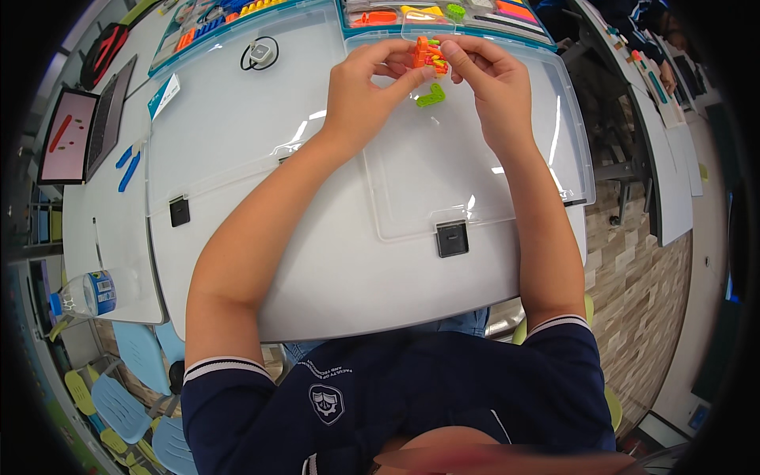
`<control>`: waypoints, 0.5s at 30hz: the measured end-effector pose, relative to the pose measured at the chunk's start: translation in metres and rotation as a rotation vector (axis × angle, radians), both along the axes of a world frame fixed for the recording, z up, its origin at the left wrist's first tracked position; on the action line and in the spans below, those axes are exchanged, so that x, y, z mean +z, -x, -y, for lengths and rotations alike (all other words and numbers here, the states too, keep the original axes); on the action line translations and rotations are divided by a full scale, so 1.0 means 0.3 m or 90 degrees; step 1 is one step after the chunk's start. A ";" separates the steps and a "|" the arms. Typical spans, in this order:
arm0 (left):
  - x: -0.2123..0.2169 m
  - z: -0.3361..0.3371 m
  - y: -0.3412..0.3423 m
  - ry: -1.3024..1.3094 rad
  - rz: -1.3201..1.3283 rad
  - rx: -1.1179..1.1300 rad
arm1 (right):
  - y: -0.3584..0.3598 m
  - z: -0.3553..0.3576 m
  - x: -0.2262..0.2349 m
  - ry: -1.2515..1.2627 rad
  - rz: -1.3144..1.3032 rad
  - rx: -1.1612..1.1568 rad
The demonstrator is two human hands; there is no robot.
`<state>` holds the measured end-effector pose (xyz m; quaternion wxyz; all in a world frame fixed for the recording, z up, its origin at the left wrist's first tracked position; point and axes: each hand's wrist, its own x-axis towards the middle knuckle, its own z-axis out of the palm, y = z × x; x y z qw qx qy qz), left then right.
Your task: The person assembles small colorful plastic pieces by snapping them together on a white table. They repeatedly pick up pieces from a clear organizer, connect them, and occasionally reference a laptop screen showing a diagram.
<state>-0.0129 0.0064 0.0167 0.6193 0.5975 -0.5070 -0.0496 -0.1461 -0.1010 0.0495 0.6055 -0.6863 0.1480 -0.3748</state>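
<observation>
My left hand (pixel 366 89) and my right hand (pixel 491 79) meet at the far middle of the table, both pinching a small orange plastic assembly (pixel 428 55) with green and yellow bits on it. Just below it a lime-green angled piece (pixel 432 97) lies loose on a clear plastic lid (pixel 443 182). Both forearms rest across two clear lids with black latches. My fingers hide part of the assembly.
Open part trays (pixel 443 17) with coloured pieces stand behind my hands. A small white device with a black cable (pixel 260 54) lies far left. A laptop (pixel 83 127), blue pliers (pixel 128 165) and a water bottle (pixel 89 294) are at the left. Another person sits at the far right.
</observation>
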 end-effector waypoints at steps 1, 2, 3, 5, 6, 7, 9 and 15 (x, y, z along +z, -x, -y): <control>0.000 -0.002 0.001 0.005 0.038 0.010 | 0.000 -0.001 0.002 0.005 0.014 0.009; 0.000 -0.003 0.001 0.004 0.076 0.022 | 0.000 -0.001 0.003 0.010 0.028 0.018; 0.001 -0.004 0.002 0.010 0.091 0.026 | 0.000 -0.001 0.005 0.017 0.027 0.020; 0.005 -0.005 0.002 0.010 0.121 0.038 | -0.001 0.000 0.008 0.024 0.015 0.013; 0.007 -0.003 0.007 0.019 0.098 0.023 | 0.002 0.000 0.009 0.028 0.027 0.022; 0.010 -0.001 0.013 0.028 0.076 0.009 | 0.007 -0.002 0.009 0.027 0.030 0.021; 0.019 -0.004 0.017 0.023 0.030 -0.023 | 0.006 -0.001 0.008 0.047 0.027 0.019; 0.045 -0.017 0.017 -0.025 -0.008 -0.076 | -0.001 0.010 -0.007 0.148 -0.002 -0.023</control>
